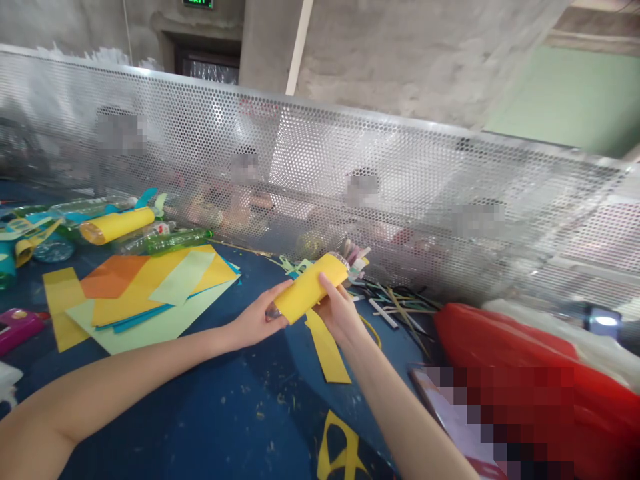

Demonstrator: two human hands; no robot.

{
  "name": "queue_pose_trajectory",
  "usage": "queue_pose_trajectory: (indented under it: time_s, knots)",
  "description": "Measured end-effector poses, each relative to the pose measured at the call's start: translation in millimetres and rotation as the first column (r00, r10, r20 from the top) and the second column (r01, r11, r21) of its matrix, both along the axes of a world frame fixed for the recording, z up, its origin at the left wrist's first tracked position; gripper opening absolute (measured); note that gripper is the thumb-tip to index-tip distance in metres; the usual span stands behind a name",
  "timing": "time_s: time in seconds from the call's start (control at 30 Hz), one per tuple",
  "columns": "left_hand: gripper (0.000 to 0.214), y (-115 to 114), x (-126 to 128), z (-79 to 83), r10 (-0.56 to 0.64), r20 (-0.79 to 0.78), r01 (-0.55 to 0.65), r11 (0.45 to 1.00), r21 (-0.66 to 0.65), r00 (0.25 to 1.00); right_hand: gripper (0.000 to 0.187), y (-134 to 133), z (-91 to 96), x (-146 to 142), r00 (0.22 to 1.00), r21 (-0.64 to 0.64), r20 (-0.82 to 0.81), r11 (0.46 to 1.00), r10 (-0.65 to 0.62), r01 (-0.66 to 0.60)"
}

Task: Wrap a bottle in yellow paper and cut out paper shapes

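The left hand [257, 317] and right hand [341, 310] both grip a yellow-wrapped bottle [310, 288], held between them over the blue table [210, 407]. Its long axis slants away to the right, the left hand at its nearer end and the right toward the farther one.

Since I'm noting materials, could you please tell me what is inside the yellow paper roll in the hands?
What looks like a clear bottle shows at both ends of the yellow paper roll; the roll hides its middle.
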State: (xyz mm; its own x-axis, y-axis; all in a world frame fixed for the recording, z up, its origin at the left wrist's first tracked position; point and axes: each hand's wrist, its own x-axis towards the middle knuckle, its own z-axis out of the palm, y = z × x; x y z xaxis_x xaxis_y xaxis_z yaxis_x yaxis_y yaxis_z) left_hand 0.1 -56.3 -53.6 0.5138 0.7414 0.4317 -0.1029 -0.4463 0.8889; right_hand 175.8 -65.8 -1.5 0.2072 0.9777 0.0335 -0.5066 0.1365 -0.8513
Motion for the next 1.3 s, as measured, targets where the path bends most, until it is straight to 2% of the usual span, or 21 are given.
queue_pose_trajectory:
  time_s: [0.13,0.3,0.4,0.5,0.63,0.8,1.0,1.3]
  knots:
    - [0.070,2.2,0.0,-2.0,-0.028,0.017,0.028,0.999,-0.019,0.999,0.035,0.5,-0.6,1.0,1.000,-0.029,-0.015,1.000,0.005,-0.005]
    - [0.081,-0.7,0.8,1.8,-0.124,0.107,0.139,0.978,-0.153,0.986,0.033,0.2,-1.3,0.8,1.000,-0.030,-0.020,0.999,0.009,-0.010]
    - [0.084,-2.9,1.2,4.3,-0.143,0.134,0.167,0.967,-0.192,0.981,0.032,0.1,-2.3,0.3,1.000,-0.026,-0.011,0.999,0.021,-0.021]
    - [0.088,-4.1,0.7,5.5,-0.151,0.099,0.172,0.951,-0.258,0.983,0.033,0.4,-3.5,0.4,1.000,-0.024,-0.004,0.999,0.023,-0.023]
    - [0.098,-5.3,0.9,4.6,-0.156,-0.029,0.137,0.929,-0.344,0.987,0.034,0.8,-5.1,1.3,0.999,-0.040,0.026,0.999,0.025,-0.024]
    - [0.110,-4.6,2.6,2.2,-0.158,-0.066,0.124,0.923,-0.364,0.985,0.032,0.2,-5.7,1.1,0.998,-0.037,0.058,0.999,0.022,-0.020]
    - [0.100,-4.5,2.3,1.1,-0.130,-0.070,0.100,0.936,-0.338,0.989,0.033,0.2,-5.1,0.4,0.998,-0.033,0.061,0.999,0.029,-0.027]
    - [0.099,-5.2,2.9,2.7,-0.091,-0.068,0.063,0.938,-0.341,0.993,0.034,0.5,-7.3,-0.4,0.997,-0.015,0.076,1.000,0.006,-0.005]
